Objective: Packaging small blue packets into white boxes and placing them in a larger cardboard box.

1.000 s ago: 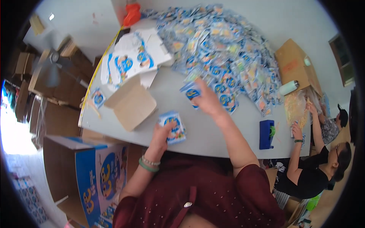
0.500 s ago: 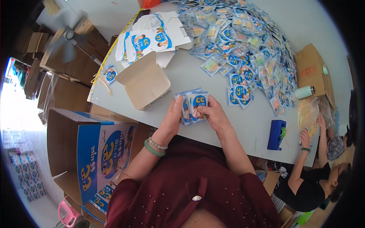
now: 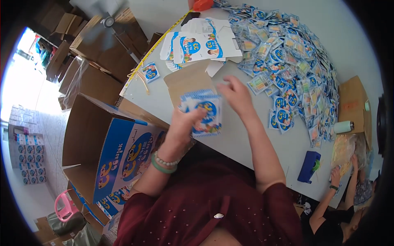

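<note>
My left hand (image 3: 183,123) grips a stack of small blue-and-white sachets (image 3: 208,119), thumb across the front one. They are held over the near table edge, partly covering a small open carton (image 3: 189,80) whose raised flap shows behind them. Up and to the right of the stack, my right hand (image 3: 238,96) is held above the table. Its fingers are partly bent and apart, with nothing visible in them. Closest to it on the far side is a large heap of similar sachets (image 3: 287,53); a few lie in a small group (image 3: 282,116) at its near edge.
Flat printed cartons (image 3: 201,45) are stacked at the back left, near a lone sachet (image 3: 150,72). A blue tape dispenser (image 3: 308,167) and a pale green bottle (image 3: 344,127) stand at right. Left of me is a large open cardboard box (image 3: 119,151). A co-worker's hands (image 3: 335,176) handle something at far right.
The sachets, held between both hands before, are now in my left hand alone. My right hand has let go and moved up and away. The whole view has shifted a little.
</note>
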Demonstrator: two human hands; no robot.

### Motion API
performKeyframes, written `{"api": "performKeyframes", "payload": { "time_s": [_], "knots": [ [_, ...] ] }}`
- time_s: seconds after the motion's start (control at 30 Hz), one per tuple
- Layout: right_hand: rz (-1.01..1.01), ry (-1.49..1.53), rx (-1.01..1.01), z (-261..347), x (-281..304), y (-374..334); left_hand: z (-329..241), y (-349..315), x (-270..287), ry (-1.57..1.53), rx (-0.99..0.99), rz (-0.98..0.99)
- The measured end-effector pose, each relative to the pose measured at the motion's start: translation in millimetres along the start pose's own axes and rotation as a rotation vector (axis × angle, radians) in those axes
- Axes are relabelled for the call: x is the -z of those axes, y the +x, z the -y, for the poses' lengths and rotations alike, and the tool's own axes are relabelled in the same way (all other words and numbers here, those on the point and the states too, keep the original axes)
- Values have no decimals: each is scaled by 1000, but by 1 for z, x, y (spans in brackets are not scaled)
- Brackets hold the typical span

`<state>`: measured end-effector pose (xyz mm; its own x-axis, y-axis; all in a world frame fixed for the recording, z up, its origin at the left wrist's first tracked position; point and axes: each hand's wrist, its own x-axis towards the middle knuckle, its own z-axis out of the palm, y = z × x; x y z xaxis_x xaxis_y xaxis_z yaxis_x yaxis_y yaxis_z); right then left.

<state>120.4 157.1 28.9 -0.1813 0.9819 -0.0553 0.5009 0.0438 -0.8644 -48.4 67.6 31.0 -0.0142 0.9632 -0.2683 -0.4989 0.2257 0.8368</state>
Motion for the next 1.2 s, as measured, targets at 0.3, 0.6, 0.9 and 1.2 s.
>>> {"api": "performKeyframes", "payload": {
  "time_s": [0.3,0.6,0.9,1.2],
  "knots": [
    [-162,-473,260,-24,-42,-31,-28,51,12,237,-24,-93],
    [-141,-355,139,-37,-61,-55,11,78,-4,1322,85,-154],
    [-4,-220,78,-44,-54,-56,21,77,9,1396,64,-273],
    [-44,-252,90,-41,-63,-59,22,58,14,1336,21,-347]
  ]
}}
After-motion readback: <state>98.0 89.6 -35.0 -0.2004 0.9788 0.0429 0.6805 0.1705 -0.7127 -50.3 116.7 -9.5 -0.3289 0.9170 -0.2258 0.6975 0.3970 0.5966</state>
